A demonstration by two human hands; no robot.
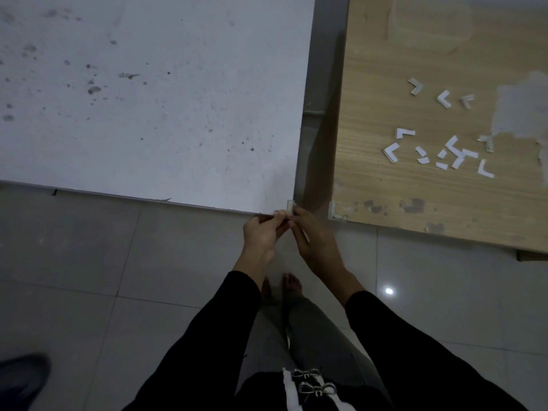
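White corner guard (289, 206): small L-shaped piece, set at the near right corner of the pale desk (148, 114). Pinched by left hand (262, 232) and right hand (314, 237), fingers drawn narrow. One leg lies along the near edge, the other runs away along the right edge, and the elbow points toward the person. Risk: uneven pressure may seat it skewed or let it slip off. Spare guards (439, 149) lie on the wooden desk (415, 40).
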